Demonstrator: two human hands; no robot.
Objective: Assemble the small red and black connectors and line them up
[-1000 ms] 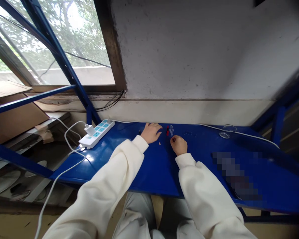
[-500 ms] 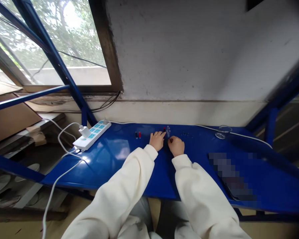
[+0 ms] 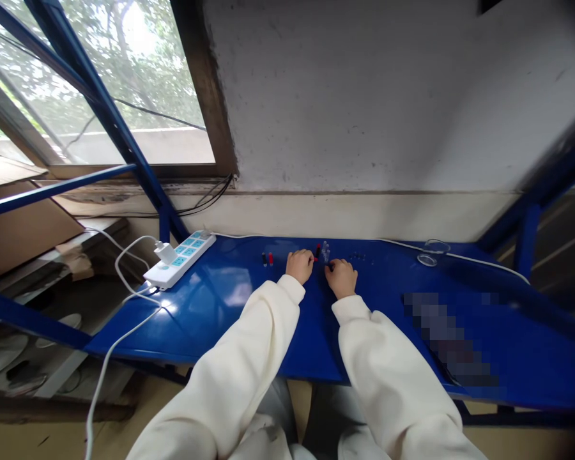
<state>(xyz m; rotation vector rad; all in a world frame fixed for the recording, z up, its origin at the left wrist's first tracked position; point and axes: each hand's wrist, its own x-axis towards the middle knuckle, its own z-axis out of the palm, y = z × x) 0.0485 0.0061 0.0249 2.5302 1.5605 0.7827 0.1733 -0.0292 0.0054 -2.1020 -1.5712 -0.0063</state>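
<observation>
Both hands rest near the middle back of a blue metal shelf [image 3: 249, 319]. My left hand [image 3: 300, 264] is curled, its fingertips by a small red part [image 3: 317, 251]. My right hand [image 3: 342, 277] is closed in a pinch beside a small clear part [image 3: 325, 250]; what it holds is too small to make out. Two tiny pieces, one black and one red [image 3: 267, 259], stand to the left of my left hand. Several tiny dark bits [image 3: 357, 257] lie to the right of my right hand.
A white power strip [image 3: 179, 259] with a plugged charger and white cable lies at the shelf's left back. A clear ring-like item [image 3: 430, 253] and a thin white cable lie at the right back. Blue frame bars, a window and cardboard stand at the left.
My left hand moved right, from near the black and red pieces to beside my right hand, uncovering those pieces. My right hand stayed in about the same place.
</observation>
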